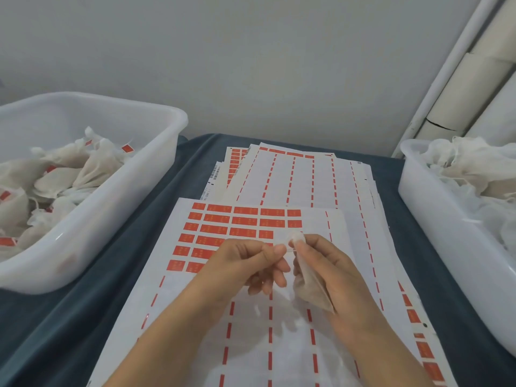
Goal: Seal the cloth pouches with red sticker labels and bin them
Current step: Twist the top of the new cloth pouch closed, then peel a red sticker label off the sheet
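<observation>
A plain pale grey wall (251,65) backs the scene, with cream cardboard tubes (474,88) leaning in the right corner. Below it a dark blue cloth-covered surface (173,180) carries two white plastic bins: the left bin (134,196) holds cream cloth pouches already bearing red labels, and the right bin (435,219) holds unlabelled white pouches. Between the bins lies a spread stack of white backing sheets (301,177); the top sheet (195,317) has six rows of red rectangular sticker labels (217,219) left on it. Above that sheet, two hands work close together. The right hand (329,275) curls around one small cream cloth pouch (310,289), pinching its gathered neck. The left hand (245,263) pinches thumb to forefinger at that neck; whether a label sits between them cannot be told.
</observation>
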`<move>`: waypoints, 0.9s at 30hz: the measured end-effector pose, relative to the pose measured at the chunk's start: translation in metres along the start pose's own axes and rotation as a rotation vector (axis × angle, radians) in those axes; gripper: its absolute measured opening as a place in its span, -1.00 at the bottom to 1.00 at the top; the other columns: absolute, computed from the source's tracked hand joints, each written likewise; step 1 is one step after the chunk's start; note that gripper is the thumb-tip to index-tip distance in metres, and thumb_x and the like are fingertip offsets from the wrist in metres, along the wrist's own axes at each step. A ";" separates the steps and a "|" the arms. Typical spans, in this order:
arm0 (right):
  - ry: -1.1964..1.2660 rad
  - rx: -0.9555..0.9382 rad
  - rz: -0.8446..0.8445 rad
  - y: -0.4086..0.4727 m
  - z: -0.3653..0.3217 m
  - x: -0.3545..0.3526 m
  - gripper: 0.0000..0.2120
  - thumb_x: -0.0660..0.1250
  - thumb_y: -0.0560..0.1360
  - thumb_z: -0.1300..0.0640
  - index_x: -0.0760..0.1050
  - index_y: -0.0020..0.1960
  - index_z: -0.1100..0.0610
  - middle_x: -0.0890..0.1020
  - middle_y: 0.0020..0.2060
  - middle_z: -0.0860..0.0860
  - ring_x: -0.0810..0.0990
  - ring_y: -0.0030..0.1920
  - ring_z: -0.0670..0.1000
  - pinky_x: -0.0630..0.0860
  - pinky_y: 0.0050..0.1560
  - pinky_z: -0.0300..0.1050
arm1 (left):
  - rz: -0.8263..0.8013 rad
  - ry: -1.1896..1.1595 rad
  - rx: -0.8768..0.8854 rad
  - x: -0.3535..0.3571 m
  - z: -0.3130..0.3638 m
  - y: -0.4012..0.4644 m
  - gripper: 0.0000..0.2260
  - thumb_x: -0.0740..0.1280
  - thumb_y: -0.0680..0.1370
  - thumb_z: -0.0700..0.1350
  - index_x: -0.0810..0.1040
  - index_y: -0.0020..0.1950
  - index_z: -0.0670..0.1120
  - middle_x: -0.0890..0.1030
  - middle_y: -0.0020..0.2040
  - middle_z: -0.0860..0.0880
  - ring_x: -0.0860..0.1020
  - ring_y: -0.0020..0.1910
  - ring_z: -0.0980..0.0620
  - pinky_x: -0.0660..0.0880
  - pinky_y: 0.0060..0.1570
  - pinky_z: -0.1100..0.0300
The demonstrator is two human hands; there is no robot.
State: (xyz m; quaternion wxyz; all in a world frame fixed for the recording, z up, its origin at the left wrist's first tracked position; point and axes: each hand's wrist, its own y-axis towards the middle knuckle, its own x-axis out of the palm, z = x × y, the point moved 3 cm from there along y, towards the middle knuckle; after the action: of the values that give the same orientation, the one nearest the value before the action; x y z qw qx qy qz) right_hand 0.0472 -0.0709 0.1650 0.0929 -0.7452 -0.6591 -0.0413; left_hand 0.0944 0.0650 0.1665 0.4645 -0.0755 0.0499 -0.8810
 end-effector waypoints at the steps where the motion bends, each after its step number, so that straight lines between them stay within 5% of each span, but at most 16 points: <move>1: 0.019 -0.001 0.023 0.001 0.001 -0.003 -0.84 0.32 0.32 -0.06 0.63 -0.16 -0.08 0.64 -0.27 -0.11 0.59 -0.27 -0.15 0.56 -0.22 -0.30 | 0.012 -0.008 0.005 -0.003 0.000 0.000 -0.75 0.34 0.30 0.11 0.67 -0.34 -0.04 0.63 -0.40 -0.03 0.50 -0.49 0.13 0.40 -0.47 0.38; 5: 0.031 0.022 0.007 0.003 0.000 -0.010 -0.77 0.37 0.28 -0.07 0.62 -0.11 0.00 0.66 -0.10 0.05 0.62 -0.09 0.13 0.55 0.02 -0.03 | 0.085 -0.262 0.080 -0.015 0.005 -0.001 -0.79 0.36 0.33 0.04 0.65 -0.35 -0.08 0.59 -0.43 -0.05 0.49 -0.48 0.11 0.47 -0.41 0.36; 9: -0.048 0.031 -0.076 0.001 -0.001 0.005 -0.74 0.36 0.23 -0.13 0.61 -0.15 -0.04 0.59 -0.31 -0.08 0.58 -0.27 -0.15 0.50 -0.21 -0.32 | 0.232 -0.616 0.184 -0.019 0.006 0.000 -0.83 0.36 0.37 -0.05 0.61 -0.36 -0.11 0.54 -0.46 -0.04 0.46 -0.52 0.12 0.50 -0.37 0.34; 12: -0.128 0.021 -0.105 0.002 0.002 0.011 -0.70 0.32 0.24 -0.20 0.59 -0.13 -0.07 0.58 -0.27 -0.10 0.57 -0.16 -0.11 0.49 -0.18 -0.32 | 0.245 -0.816 0.201 -0.017 0.004 0.001 -0.88 0.42 0.32 -0.05 0.61 -0.31 -0.09 0.53 -0.43 -0.03 0.48 -0.48 0.10 0.52 -0.31 0.28; 17: -0.251 0.040 -0.061 0.004 0.008 0.002 -0.69 0.29 0.29 -0.19 0.58 -0.01 -0.16 0.62 -0.11 -0.28 0.56 0.00 -0.19 0.47 -0.14 -0.38 | 0.110 -0.844 0.170 -0.007 0.005 0.003 -0.83 0.35 0.36 0.05 0.66 -0.27 -0.01 0.68 -0.13 -0.02 0.65 -0.10 -0.01 0.59 -0.08 0.03; 19: -0.388 -0.034 0.185 0.013 0.005 -0.019 -0.68 0.28 0.33 -0.23 0.48 0.07 -0.26 0.52 0.04 -0.41 0.50 0.03 -0.35 0.45 -0.10 -0.44 | 0.176 -0.744 0.195 -0.010 0.008 -0.001 -0.80 0.33 0.35 0.06 0.69 -0.22 -0.01 0.60 -0.36 0.01 0.59 -0.39 0.10 0.58 -0.18 0.16; 22: -0.613 -0.051 0.541 0.028 -0.004 -0.054 -0.54 0.31 0.43 -0.16 0.24 0.28 -0.28 0.33 0.33 -0.25 0.35 0.30 -0.11 0.35 0.28 0.02 | 0.335 -0.372 0.219 -0.012 0.014 -0.005 -0.66 0.35 0.23 0.18 0.70 -0.15 0.03 0.42 -0.49 0.02 0.40 -0.52 0.12 0.48 -0.31 0.38; 25: -0.493 0.134 0.525 0.045 -0.006 -0.070 -0.39 0.34 0.45 -0.10 0.12 0.39 -0.19 0.27 0.43 -0.07 0.32 0.37 0.08 0.32 0.29 0.14 | 0.407 0.004 0.233 -0.008 0.022 0.007 -0.69 0.32 0.25 0.25 0.66 -0.16 0.12 0.55 -0.41 0.20 0.51 -0.39 0.26 0.39 -0.28 0.48; 27: -0.393 0.177 0.493 0.053 -0.007 -0.072 -0.39 0.36 0.44 -0.09 0.14 0.40 -0.16 0.32 0.41 -0.04 0.36 0.33 0.11 0.35 0.25 0.14 | 0.446 0.400 0.245 -0.005 0.025 0.025 -0.80 0.33 0.41 0.14 0.60 0.01 0.21 0.55 -0.30 0.31 0.54 -0.24 0.29 0.38 -0.39 0.55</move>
State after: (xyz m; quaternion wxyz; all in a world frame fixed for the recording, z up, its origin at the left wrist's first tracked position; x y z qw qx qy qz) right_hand 0.0908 -0.1483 0.1539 0.0356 -0.8650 -0.4651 0.1847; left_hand 0.1221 0.0549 0.1871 0.6328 0.1685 0.0490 -0.7542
